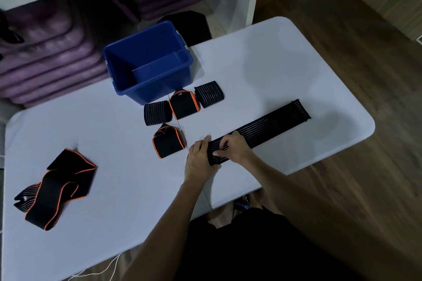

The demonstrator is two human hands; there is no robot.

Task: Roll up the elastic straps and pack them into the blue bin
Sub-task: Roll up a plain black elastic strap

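The strap [262, 130], likely light, limp and springy, lies flat on the worktop [102, 143] with its near end pinched under the curled fingers of both the left hand [201, 159] and right hand [235, 147], the best hold for rolling it tight

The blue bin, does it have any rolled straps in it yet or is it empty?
Empty, as far as its visible inside shows: the blue bin shows only bare floor and walls, and four rolled straps sit on the table beside it.
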